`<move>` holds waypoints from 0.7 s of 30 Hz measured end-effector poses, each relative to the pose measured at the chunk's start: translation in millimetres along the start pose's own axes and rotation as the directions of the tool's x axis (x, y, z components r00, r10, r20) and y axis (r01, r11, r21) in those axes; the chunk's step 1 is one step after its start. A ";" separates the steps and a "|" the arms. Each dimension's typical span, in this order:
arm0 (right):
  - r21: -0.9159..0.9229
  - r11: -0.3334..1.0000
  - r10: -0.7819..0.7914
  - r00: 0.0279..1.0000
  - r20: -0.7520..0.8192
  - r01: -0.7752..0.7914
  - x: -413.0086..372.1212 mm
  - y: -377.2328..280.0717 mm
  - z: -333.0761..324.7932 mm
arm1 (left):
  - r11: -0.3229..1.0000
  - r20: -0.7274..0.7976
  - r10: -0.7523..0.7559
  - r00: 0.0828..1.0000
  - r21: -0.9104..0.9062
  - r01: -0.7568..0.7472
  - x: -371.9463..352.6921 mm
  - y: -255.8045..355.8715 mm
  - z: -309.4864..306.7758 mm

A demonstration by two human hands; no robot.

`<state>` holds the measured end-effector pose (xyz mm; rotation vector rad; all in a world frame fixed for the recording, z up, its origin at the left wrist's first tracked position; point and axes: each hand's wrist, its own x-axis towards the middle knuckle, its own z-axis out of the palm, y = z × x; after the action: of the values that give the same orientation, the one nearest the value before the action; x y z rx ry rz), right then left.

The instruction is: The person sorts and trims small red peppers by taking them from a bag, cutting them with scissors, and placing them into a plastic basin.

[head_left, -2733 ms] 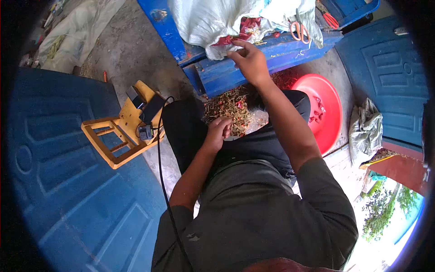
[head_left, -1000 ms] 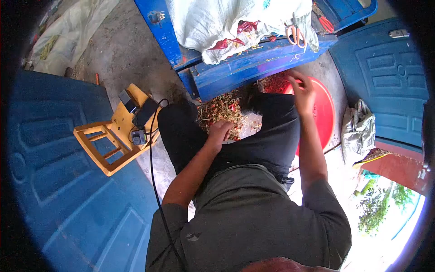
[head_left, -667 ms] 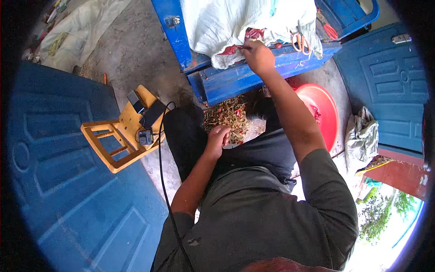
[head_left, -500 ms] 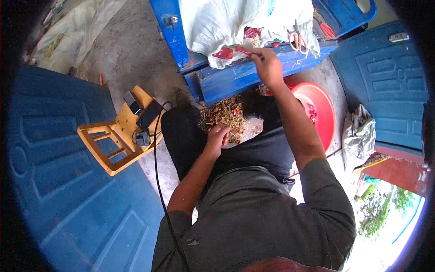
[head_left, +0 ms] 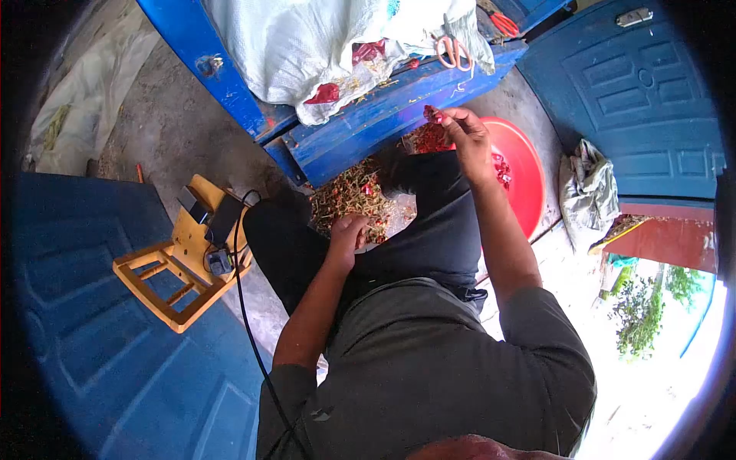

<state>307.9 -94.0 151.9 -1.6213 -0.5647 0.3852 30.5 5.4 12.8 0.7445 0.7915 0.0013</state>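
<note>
Black cable (head_left: 247, 322) hangs beside the left forearm, so an elbow swung outward could snag it. Over the lap, the left hand (head_left: 349, 232) is curled near a heap of stems (head_left: 345, 201); whether it grips anything I cannot tell. Farther out, the right hand (head_left: 471, 146) pinches a dark-red pod (head_left: 433, 115) — a dried chilli, by the look — between thumb and fingertips, left of the red basin (head_left: 529, 184). A loosened pinch here would likely drop the pod short of the rim, towards the red scraps (head_left: 429, 139) below; a forearm carried too low could nudge the basin. Beyond, at the front edge of the blue desk (head_left: 368, 126), orange-handled scissors (head_left: 452, 49) lie against the white sack (head_left: 284, 54) — one tug on that loose material might bring them down.
</note>
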 end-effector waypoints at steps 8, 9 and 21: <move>0.088 0.953 0.254 0.923 0.288 -0.290 -41.7 11.8 43.6 | 0.999 0.035 0.046 0.998 0.013 -0.047 0.8 -8.5 -12.8; 0.048 0.924 0.341 0.873 0.348 -0.380 -57.3 14.6 52.5 | 0.999 0.013 0.038 0.999 0.013 -0.038 -0.8 -6.9 -10.3; -0.462 0.886 0.308 0.791 0.528 -0.037 -139.8 93.0 79.1 | 0.999 -0.124 0.006 0.992 -0.046 -0.012 1.0 -9.2 -11.5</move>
<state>161.9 -114.2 39.1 -1.9908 -1.0291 0.9909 21.4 5.8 1.2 0.7085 0.9035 0.0749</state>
